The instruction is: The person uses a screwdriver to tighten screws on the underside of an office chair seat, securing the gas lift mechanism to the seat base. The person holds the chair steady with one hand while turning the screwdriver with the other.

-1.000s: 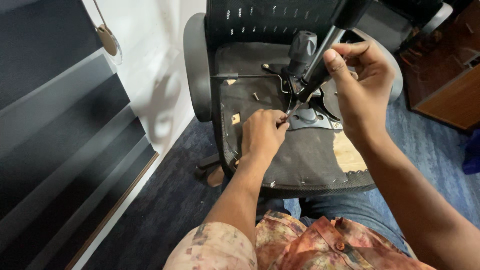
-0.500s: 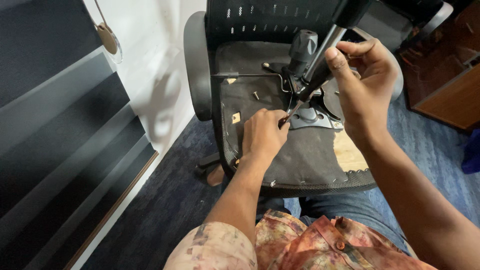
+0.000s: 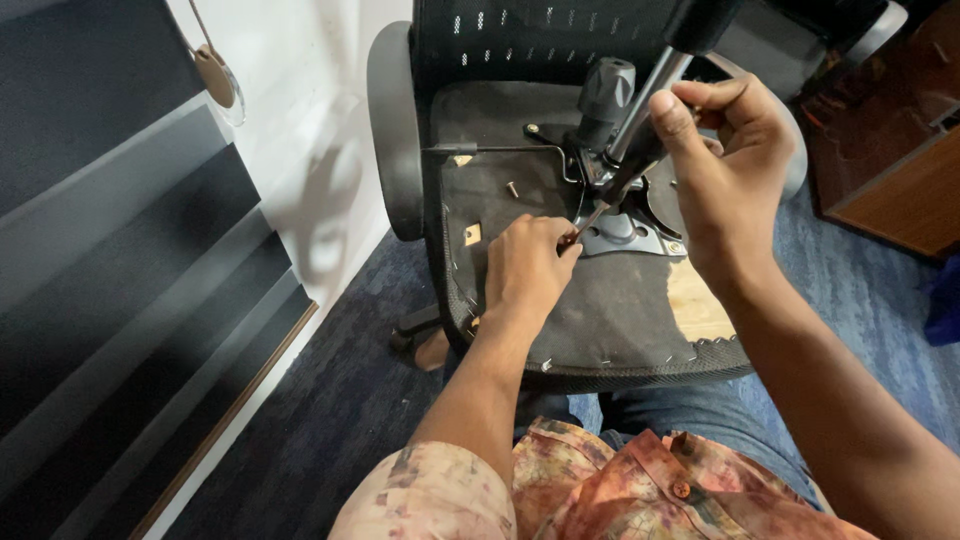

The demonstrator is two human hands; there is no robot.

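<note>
head view looks down on an upturned office chair seat (image 3: 600,320), its black fabric underside facing up. the right hand (image 3: 730,175) is closed around the handle of a screwdriver (image 3: 610,195), whose shaft slants down toward seven o'clock. the tip meets a small screw (image 3: 568,238) at the edge of the grey metal mounting plate (image 3: 625,232), near the middle of the seat. the left hand (image 3: 525,265) rests on the fabric with its fingertips pinched narrow around that screw, steadying it

as a judgement, the tip could slip off the screw head because the shaft stands at a slant, and it would then jab the left fingertips just beside it. the screw could also tilt and bite crooked. a loose screw (image 3: 513,187) lying at eleven o'clock from the left hand could roll off the seat

no packages, labels or signs show. at three o'clock of the left hand the fabric is torn, showing a pale wood patch (image 3: 695,310). a small square opening (image 3: 472,234) sits at nine o'clock. the gas cylinder (image 3: 605,95) rises at twelve o'clock
</note>
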